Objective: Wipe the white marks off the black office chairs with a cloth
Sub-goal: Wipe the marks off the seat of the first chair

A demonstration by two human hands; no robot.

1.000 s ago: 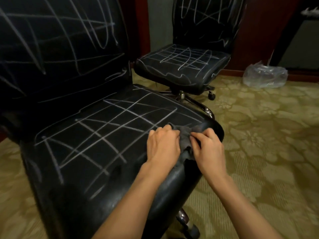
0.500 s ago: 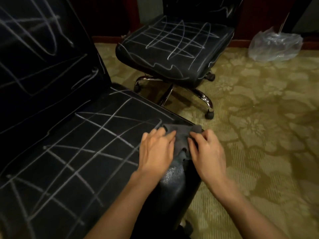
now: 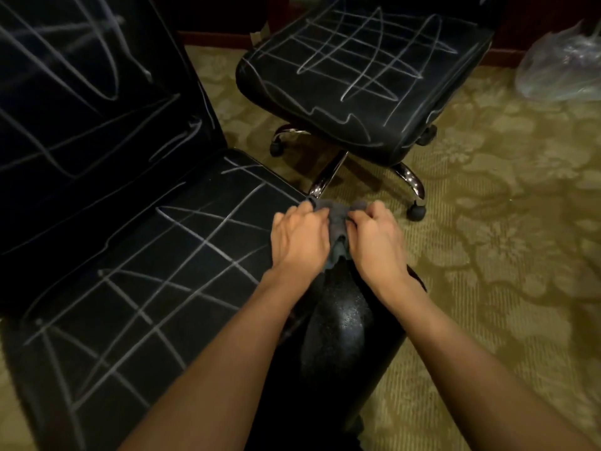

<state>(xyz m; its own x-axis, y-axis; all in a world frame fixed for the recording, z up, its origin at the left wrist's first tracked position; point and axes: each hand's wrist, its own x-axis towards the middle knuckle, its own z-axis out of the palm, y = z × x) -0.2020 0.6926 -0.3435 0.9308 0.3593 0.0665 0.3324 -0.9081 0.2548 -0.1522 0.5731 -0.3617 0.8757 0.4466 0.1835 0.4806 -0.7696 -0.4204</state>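
Two black office chairs are seen, the near chair (image 3: 136,271) and the far chair (image 3: 364,79), each scrawled over with white marks too many and too tangled to be counted. One grey cloth (image 3: 338,219) is counted, gripped between two hands, the left hand (image 3: 300,240) and the right hand (image 3: 377,244), and one clear plastic bag (image 3: 562,70) is found on the carpet. Under the far chair three castors (image 3: 417,211) are made out, while any others are hidden by the seat.
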